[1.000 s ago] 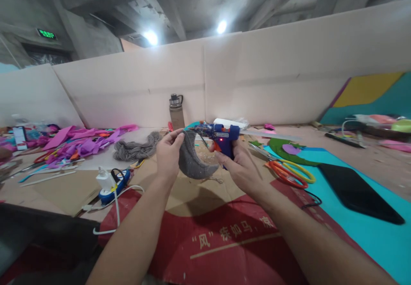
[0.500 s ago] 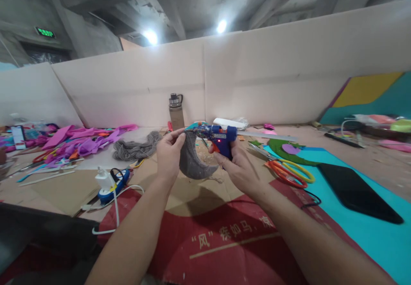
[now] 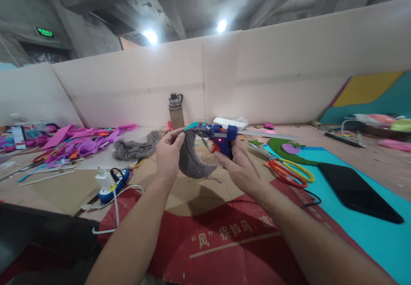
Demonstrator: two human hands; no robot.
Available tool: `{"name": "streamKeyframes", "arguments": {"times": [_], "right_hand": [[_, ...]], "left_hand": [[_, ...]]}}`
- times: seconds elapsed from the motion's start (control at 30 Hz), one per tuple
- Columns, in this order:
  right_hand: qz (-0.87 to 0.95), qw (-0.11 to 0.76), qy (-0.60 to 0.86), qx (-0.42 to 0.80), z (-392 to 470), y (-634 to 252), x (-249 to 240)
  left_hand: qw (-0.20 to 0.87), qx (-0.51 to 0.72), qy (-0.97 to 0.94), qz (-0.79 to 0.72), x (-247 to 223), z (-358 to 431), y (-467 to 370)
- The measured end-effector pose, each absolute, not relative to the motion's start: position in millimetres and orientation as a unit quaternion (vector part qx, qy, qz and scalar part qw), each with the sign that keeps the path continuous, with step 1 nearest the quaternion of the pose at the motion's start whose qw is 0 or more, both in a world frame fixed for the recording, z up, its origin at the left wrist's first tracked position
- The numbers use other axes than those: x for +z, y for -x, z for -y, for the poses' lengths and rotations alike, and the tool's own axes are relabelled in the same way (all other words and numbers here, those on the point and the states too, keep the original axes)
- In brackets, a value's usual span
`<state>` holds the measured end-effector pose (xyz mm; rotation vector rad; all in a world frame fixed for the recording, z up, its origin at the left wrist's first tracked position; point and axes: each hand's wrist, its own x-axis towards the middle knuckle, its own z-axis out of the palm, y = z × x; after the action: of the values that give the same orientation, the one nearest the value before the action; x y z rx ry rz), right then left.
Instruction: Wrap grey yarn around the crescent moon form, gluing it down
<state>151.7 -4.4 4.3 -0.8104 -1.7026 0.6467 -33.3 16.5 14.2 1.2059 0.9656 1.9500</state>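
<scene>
1. Left hand [image 3: 168, 154]: thumb and fingers pinched closed on the upper end of the grey crescent [image 3: 192, 163], which hangs above the cardboard [image 3: 180, 197], lower tip curving right.
2. Right hand [image 3: 244, 167]: wrapped round the handle of the glue gun [image 3: 226, 138]; red light on, nozzle pointing left at the crescent's top edge. Contact unclear.
3. Burn risk, my judgement: nozzle close to left fingertips; a small slip could touch skin.
4. Too hard a squeeze might flood the edge with glue or string it onto the fingers.
5. Crescent held at one end only; a push could swing it.
6. Grey yarn [image 3: 136, 148] lies left, scissors [image 3: 287, 173] right.
</scene>
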Motion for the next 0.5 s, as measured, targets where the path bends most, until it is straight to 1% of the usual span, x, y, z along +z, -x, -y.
{"name": "streamKeyframes", "arguments": {"times": [0.3, 0.5], "right_hand": [[0.717, 0.536, 0.357, 0.267, 8.2, -152.7, 10.2], [0.721, 0.557, 0.340, 0.234, 3.8, -153.5, 7.1]], "left_hand": [[0.322, 0.741, -0.460, -0.369, 14.1, -16.6, 34.3], [0.321, 0.750, -0.449, -0.364, 16.7, -15.0, 34.0]]}}
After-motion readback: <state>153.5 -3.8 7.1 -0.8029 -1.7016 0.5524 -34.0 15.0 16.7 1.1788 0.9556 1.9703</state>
